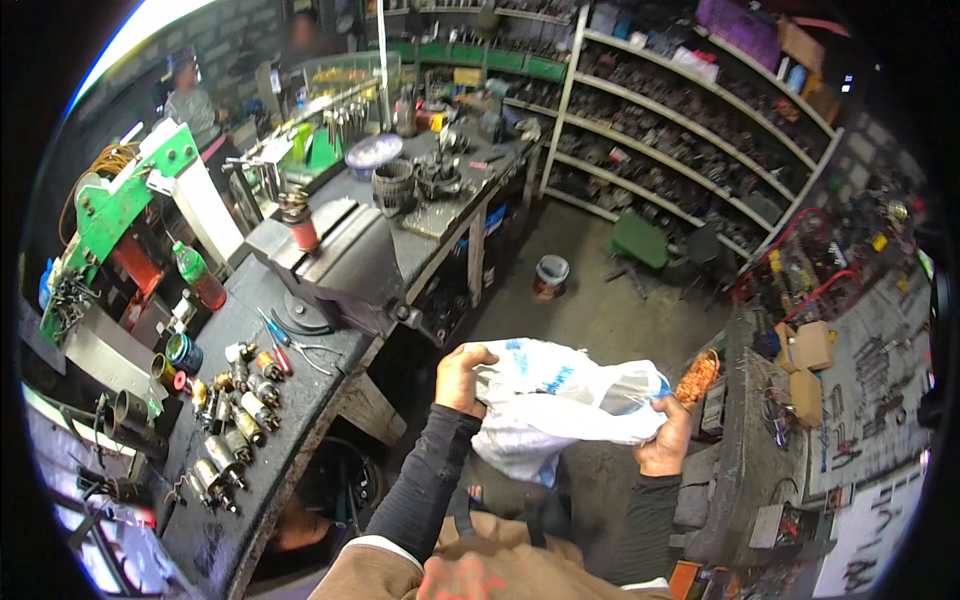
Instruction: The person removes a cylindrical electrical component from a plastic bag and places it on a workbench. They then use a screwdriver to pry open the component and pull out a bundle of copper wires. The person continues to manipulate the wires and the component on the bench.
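A white plastic bag (pixel 530 415) with faint blue print hangs stretched between my two hands, above the floor and right of the workbench. My left hand (pixel 462 378) is closed on its left edge, thumb on top. On the other side my right hand (pixel 666 440) grips the rim beside the bag's open mouth, which faces right. What the bag holds, if anything, does not show. Several cylindrical metal motor parts (pixel 238 432) lie in rows on the dark workbench (pixel 300 400) to my left, with pliers (pixel 315 350) beyond them.
A large bench vise (pixel 330 260) stands on the left bench. Behind it sits a bottle of red liquid (pixel 200 275). A bucket (pixel 550 275) and a green stool (pixel 638 240) are on the floor ahead. Loaded shelves (pixel 680 110) line the back; cardboard boxes (pixel 806 365) are at right.
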Action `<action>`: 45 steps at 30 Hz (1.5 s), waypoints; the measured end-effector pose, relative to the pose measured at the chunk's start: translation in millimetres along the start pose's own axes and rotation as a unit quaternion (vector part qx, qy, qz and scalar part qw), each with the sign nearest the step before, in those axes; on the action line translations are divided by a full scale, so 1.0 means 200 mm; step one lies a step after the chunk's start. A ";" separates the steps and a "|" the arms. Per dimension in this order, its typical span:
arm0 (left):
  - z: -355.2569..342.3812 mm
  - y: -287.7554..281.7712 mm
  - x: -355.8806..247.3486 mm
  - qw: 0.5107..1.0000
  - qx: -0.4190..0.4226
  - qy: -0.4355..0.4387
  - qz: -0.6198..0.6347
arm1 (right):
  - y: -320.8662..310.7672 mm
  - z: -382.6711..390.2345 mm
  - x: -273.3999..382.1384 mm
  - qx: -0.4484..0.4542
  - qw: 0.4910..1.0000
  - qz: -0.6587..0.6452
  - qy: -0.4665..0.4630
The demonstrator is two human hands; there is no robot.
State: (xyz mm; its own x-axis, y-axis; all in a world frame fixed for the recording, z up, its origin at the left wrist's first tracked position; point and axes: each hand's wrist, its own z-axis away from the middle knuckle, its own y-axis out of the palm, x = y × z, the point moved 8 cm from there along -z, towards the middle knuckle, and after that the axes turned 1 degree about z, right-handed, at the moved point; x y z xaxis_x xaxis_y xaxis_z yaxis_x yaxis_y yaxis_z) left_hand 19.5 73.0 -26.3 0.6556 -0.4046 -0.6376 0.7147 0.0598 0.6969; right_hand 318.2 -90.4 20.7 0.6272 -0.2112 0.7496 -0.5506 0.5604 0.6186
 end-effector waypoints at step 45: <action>-1.84 -0.08 0.08 0.649 -0.181 0.099 -0.732 | 0.03 -1.52 -1.14 0.277 0.670 0.654 0.217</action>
State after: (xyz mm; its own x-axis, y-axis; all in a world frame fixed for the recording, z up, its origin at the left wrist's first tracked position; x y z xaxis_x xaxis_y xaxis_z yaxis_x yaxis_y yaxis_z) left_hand 109.0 401.2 -169.1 -0.7990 -0.1463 -0.5833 0.5930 -0.0304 -0.8046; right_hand 339.0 204.3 -216.9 -0.5568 0.4903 0.6705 -0.8295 -0.3699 -0.4184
